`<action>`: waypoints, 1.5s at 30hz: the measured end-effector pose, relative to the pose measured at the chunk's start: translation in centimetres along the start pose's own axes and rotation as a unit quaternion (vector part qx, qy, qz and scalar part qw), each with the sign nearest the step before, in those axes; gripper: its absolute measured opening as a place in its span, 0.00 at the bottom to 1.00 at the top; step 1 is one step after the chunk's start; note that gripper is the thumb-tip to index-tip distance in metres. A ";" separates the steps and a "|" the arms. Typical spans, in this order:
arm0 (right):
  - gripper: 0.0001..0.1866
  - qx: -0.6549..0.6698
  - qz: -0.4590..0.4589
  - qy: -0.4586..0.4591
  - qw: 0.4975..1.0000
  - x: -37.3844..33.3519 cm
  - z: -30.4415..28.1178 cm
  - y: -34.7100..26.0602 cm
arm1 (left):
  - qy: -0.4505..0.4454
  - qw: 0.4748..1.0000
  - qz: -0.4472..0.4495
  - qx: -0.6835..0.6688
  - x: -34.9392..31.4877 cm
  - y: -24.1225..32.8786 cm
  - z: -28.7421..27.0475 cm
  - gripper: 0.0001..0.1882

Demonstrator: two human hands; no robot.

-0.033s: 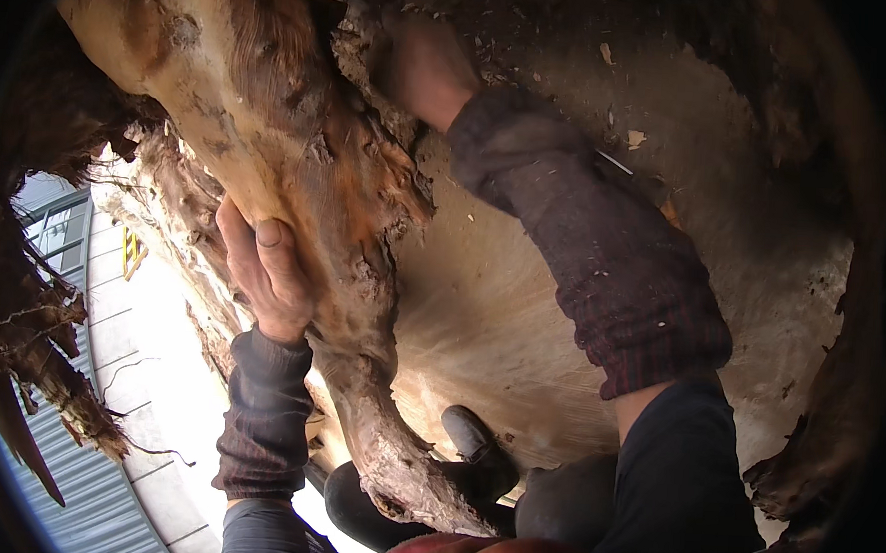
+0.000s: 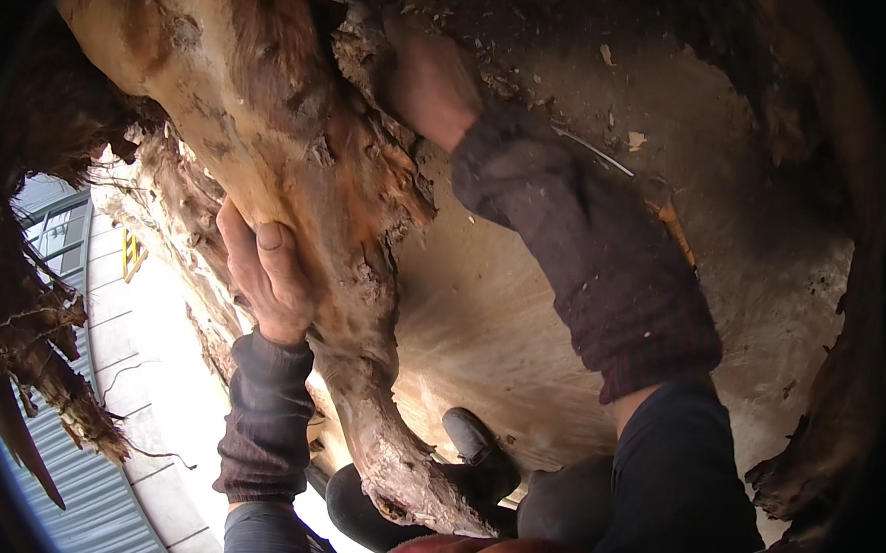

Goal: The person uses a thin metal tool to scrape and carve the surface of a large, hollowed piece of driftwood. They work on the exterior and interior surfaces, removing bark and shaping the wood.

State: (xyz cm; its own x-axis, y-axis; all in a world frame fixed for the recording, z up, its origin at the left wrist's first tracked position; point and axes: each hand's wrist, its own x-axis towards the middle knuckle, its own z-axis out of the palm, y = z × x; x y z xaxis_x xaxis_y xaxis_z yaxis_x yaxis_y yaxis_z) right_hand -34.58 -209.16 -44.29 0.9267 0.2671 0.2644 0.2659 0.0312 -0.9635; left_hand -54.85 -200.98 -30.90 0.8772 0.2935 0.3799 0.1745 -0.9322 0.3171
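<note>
A thick, gnarled piece of brown wood (image 2: 272, 97), like a tree root or trunk, slants from the upper left down to a narrow, rough end near my body. On its left side my left hand (image 2: 275, 278) grips the edge, thumb on the front and fingers partly behind. My right hand (image 2: 433, 84) reaches past the wood's right side into a dark, ragged hollow. Its fingers are lost in shadow and blur, so anything in them is hidden. Beside my right forearm lie a thin metal rod (image 2: 595, 152) and an orange-brown wooden handle (image 2: 674, 234); whether they join is hidden.
Smooth pale brown wood (image 2: 481, 309) curves below my right arm, with small chips scattered over it. Jagged, stringy wood (image 2: 49, 346) hangs at the left. Beyond are a bright paved floor (image 2: 147, 381) and corrugated metal (image 2: 81, 498). My shoe (image 2: 470, 433) shows below.
My right hand and forearm have shifted slightly, uncovering more of the metal rod and the handle. My left hand keeps its place on the wood.
</note>
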 end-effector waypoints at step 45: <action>0.26 -0.191 0.176 -0.160 0.952 -16.9 -16.9 0.5 | 0.026 1.000 0.001 -0.006 0.1 1.4 0.0 0.34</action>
State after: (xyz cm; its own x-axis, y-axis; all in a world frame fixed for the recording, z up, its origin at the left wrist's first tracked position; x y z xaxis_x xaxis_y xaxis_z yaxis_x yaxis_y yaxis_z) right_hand -45.67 -229.96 -48.49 0.8637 0.4788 -0.1572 0.0883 -0.4508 -0.8882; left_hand -54.48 -202.29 -30.40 0.8535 0.3025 0.4243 0.1670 -0.9301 0.3272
